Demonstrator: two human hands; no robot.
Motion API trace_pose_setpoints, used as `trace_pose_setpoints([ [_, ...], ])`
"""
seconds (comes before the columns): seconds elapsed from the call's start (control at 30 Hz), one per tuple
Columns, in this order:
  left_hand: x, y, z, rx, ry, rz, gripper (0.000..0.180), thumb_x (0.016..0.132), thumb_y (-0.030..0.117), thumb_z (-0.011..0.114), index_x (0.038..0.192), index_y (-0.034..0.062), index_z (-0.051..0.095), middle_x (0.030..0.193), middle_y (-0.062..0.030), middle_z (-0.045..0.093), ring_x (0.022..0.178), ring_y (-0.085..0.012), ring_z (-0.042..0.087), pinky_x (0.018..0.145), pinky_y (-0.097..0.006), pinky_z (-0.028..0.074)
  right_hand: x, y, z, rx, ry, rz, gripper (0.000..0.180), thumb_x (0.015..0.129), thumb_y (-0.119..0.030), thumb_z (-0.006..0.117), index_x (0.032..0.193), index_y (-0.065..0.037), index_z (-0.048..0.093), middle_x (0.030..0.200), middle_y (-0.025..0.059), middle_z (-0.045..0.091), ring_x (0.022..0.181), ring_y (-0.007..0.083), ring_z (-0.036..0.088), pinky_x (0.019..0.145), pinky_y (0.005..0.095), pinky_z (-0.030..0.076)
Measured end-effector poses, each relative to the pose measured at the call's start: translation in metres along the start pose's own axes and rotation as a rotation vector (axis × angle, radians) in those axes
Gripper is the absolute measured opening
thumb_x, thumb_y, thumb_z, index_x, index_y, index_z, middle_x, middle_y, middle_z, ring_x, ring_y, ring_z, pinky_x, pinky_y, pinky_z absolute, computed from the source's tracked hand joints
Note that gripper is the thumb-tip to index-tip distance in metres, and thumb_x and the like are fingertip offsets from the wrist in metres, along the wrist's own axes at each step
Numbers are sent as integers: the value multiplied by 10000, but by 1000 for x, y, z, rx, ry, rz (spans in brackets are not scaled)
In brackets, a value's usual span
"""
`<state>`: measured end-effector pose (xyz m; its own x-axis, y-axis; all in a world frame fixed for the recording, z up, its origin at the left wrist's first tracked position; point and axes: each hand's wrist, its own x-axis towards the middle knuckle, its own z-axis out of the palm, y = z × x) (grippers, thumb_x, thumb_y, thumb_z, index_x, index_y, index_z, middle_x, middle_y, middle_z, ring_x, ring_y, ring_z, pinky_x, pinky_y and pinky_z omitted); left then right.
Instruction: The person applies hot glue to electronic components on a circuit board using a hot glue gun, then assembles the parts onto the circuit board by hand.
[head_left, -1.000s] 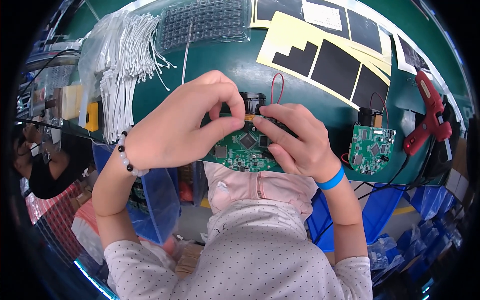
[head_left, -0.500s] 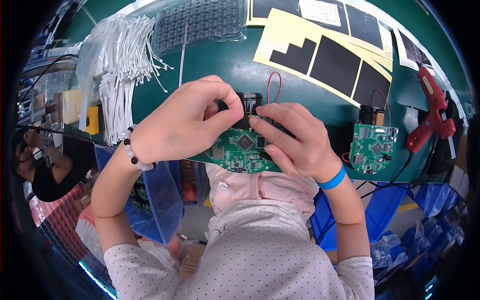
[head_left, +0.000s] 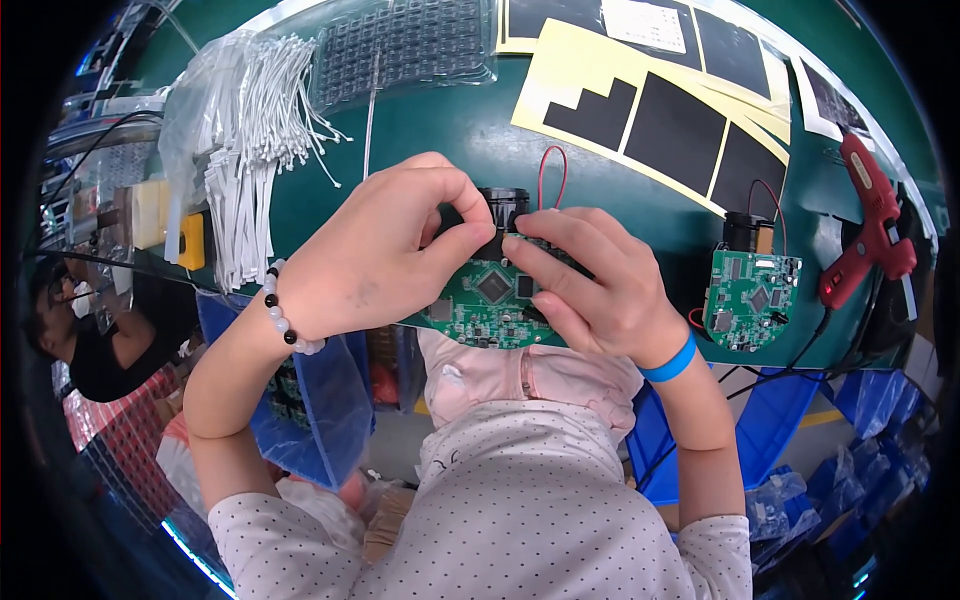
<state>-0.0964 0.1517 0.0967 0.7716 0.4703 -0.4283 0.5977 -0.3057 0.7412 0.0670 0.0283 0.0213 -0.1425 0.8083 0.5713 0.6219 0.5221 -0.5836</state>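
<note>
the left hand [head_left: 385,250] reaches in from nine o'clock, its thumb and index fingertips pressed together at the top edge of a green printed circuit board with a square dark chip [head_left: 488,305]; i cannot tell whether something thin is caught between them. the right hand [head_left: 605,285] comes in from three o'clock with index and middle fingertips set apart, touching near the same edge, and the thumb lower, by the board's right side; whether it clamps the board is hidden.

the board lies in front of the person, between both hands, above the near edge of a dark green work table [head_left: 440,125]. counting from it, a shiny black cylindrical part [head_left: 507,205] stands at twelve, just beside the fingertips, and a thin red wire loop [head_left: 541,185] rises at one. a second green circuit board with a rounded lower end [head_left: 735,300] lies at three, well apart, and beyond it a red plastic glue gun [head_left: 850,270]. a yellow sheet bearing black stickers [head_left: 570,70] is between one and two; a bundle of white plastic cable ties [head_left: 240,220] lies around ten.
</note>
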Motion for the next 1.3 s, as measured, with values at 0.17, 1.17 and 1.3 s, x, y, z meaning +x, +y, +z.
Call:
trace_pose_setpoints([
  [0.17,-1,0,4,8,65,28,34,812,10,587,804,5,554,866,-5,479,571,-32,357,501,-182,314,1,0,-1,-3,-3,-6,363,639,-150,690,965,-1,631,990,117,558,802,259,571,628,329,509],
  [1.17,1,-13,5,203,283,198,130,701,10,717,710,-5,589,778,-22,535,492,-58,347,461,-210,310,2,-3,-2,-13,-26,4,365,640,-121,687,981,-1,633,983,124,559,806,281,569,650,340,510],
  [1.3,-1,-10,5,145,237,126,106,710,8,713,743,-1,613,792,-28,566,507,-54,380,479,-204,337,2,-2,-1,-15,-19,-5,366,641,-115,689,984,-1,633,986,125,559,804,286,570,659,345,509],
])
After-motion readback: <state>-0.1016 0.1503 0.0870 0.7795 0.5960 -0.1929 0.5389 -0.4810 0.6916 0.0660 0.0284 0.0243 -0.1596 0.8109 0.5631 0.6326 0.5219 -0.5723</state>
